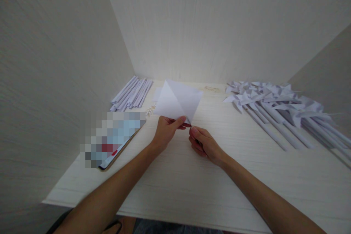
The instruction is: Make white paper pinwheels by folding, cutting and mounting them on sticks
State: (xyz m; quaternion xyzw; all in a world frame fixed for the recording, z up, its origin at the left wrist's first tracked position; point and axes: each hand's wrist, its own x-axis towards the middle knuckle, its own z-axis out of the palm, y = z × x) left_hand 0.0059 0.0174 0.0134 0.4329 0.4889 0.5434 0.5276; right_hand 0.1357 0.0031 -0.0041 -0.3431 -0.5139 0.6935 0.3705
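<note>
A square sheet of white paper (178, 98) with a diagonal crease is held up over the table. My left hand (167, 130) grips its lower edge, thumb on top and fingers underneath. At the sheet's bottom corner, my right hand (204, 142) is closed around what looks like a small pair of scissors. Only a thin dark tip by the corner and a bit of the handle show; my fingers hide the rest.
Rolled white paper sticks (133, 93) lie at the back left, with small pale bits (150, 110) close by. A phone (120, 146), partly blurred out, rests at the left. Several paper pinwheels (263, 97) on sticks are heaped at the right. Walls enclose the table (170, 190).
</note>
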